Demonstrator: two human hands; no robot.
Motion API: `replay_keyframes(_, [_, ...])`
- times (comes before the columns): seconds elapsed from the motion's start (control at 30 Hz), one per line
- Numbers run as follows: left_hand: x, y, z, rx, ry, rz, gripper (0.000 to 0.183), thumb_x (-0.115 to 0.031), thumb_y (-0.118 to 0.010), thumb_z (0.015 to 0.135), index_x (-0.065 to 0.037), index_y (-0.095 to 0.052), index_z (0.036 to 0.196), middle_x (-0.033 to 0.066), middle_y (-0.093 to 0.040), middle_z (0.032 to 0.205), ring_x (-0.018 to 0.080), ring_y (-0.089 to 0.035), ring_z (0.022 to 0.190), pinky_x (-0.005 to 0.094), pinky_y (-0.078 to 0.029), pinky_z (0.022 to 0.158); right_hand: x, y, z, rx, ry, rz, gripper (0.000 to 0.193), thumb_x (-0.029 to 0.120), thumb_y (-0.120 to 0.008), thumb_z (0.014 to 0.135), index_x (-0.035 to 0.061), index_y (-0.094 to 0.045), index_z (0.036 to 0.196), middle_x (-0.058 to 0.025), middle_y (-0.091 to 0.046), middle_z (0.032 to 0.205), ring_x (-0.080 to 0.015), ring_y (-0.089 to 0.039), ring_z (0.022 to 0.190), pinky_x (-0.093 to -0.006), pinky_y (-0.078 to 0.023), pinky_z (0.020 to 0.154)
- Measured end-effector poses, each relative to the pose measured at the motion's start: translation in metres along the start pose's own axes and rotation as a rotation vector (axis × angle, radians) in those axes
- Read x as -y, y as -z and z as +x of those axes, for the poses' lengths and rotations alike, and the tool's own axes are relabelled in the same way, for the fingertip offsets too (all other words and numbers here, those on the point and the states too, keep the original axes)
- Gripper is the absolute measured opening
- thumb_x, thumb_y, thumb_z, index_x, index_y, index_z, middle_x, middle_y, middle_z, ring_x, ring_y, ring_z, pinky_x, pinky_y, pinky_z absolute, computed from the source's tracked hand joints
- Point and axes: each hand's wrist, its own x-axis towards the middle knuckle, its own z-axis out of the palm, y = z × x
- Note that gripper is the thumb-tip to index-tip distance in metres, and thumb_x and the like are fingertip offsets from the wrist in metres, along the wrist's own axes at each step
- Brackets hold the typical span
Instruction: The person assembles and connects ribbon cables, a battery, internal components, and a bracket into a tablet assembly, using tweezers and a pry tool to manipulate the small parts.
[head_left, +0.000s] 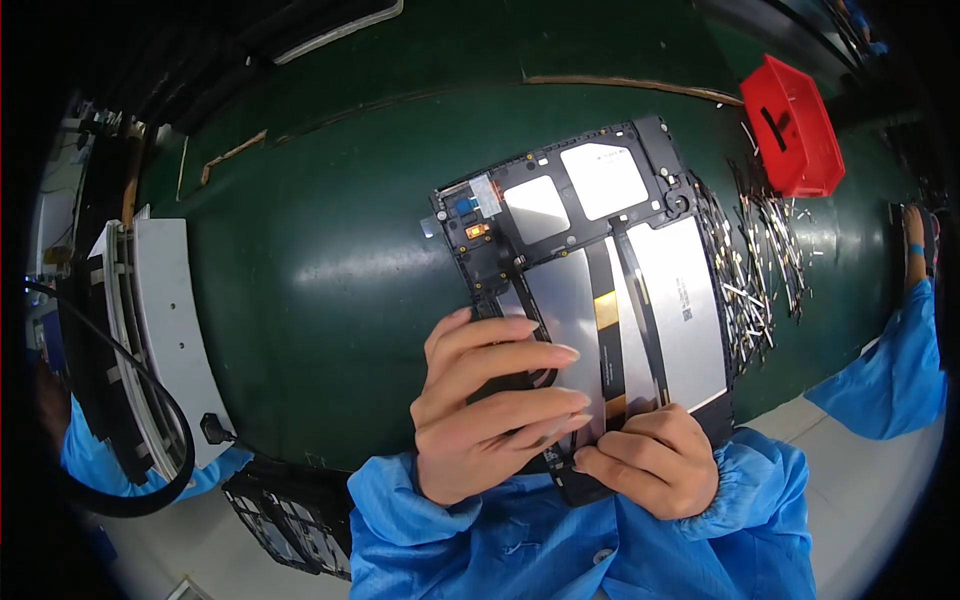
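Observation:
An opened tablet-like device (579,215) lies tilted before me, its black frame, silver plates and flat ribbon cables exposed. Across its lower left side reaches my left hand (480,410), outer fingers apart, thumb and index tips close together. A thin pale sliver shows by those tips; I cannot tell what it is. My right hand (655,465) is closed at the device's lower end, its thumb and index tips hiding what they grip. A dark strip (645,320) runs down the device towards its knuckles. Near the top left corner sits a small orange part (477,232).
Loose thin black and white strips (765,260) are heaped right of the device on the green tabletop (330,260). Behind them stands a red bin (805,140). White panels (170,330) stack at left; black frames (290,520) sit lower left. Other people's blue sleeves (885,365) show both sides.

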Motion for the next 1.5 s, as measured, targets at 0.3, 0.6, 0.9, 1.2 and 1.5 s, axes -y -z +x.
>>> replay_keyframes(0.3, [0.002, -0.009, 0.011, 0.001, -0.006, 0.214, 0.014, -0.016, -0.077, 0.064, -0.018, -0.073, 0.078, -0.0027, -0.066, 0.100, 0.0177, -0.054, 0.106, 0.0396, -0.028, 0.100, 0.001, 0.002, 0.000, 0.020, -0.014, 0.011, 0.027, 0.014, -0.066, 0.063, 0.0087, -0.069, 0.090, 0.0005, -0.057, 0.091, -0.0159, -0.054, 0.082, -0.0281, -0.043, 0.062])
replay_keyframes(0.6, [0.000, -0.010, 0.013, -0.007, 0.017, 0.236, 0.014, -0.014, -0.078, 0.064, -0.017, -0.073, 0.076, -0.0026, -0.067, 0.098, 0.0174, -0.055, 0.104, 0.0399, -0.029, 0.100, 0.001, 0.002, 0.001, 0.034, -0.028, 0.011, 0.026, 0.013, -0.067, 0.063, 0.0089, -0.069, 0.089, 0.0006, -0.057, 0.091, -0.0165, -0.053, 0.084, -0.0291, -0.045, 0.063])
replay_keyframes(0.9, [-0.003, -0.011, 0.013, -0.021, 0.039, 0.225, 0.009, -0.015, -0.078, 0.065, -0.016, -0.072, 0.072, -0.0016, -0.068, 0.097, 0.0184, -0.055, 0.103, 0.0413, -0.029, 0.100, 0.003, 0.001, 0.000, 0.009, -0.028, 0.017, 0.025, 0.012, -0.067, 0.063, 0.0080, -0.069, 0.088, 0.0005, -0.057, 0.091, -0.0166, -0.054, 0.083, -0.0295, -0.045, 0.063])
replay_keyframes(1.2, [0.003, -0.012, 0.007, -0.070, 0.050, 0.104, 0.041, -0.023, -0.075, 0.073, -0.007, -0.058, 0.106, 0.0048, -0.065, 0.103, 0.0231, -0.055, 0.110, 0.0445, -0.028, 0.102, 0.003, 0.005, 0.003, 0.025, -0.041, 0.017, 0.020, 0.011, -0.068, 0.066, 0.0070, -0.068, 0.086, -0.0007, -0.061, 0.104, -0.0158, -0.053, 0.081, -0.0296, -0.047, 0.066])
replay_keyframes(1.5, [0.005, 0.001, -0.030, 0.091, 0.000, 0.439, 0.073, -0.071, -0.018, 0.086, -0.025, -0.065, 0.116, 0.0136, -0.045, 0.132, 0.0327, -0.028, 0.127, 0.0437, -0.019, 0.103, 0.002, 0.006, 0.006, 0.034, -0.046, 0.012, 0.015, 0.010, -0.068, 0.069, 0.0072, -0.068, 0.084, -0.0013, -0.063, 0.113, -0.0152, -0.052, 0.080, -0.0248, -0.046, 0.063])
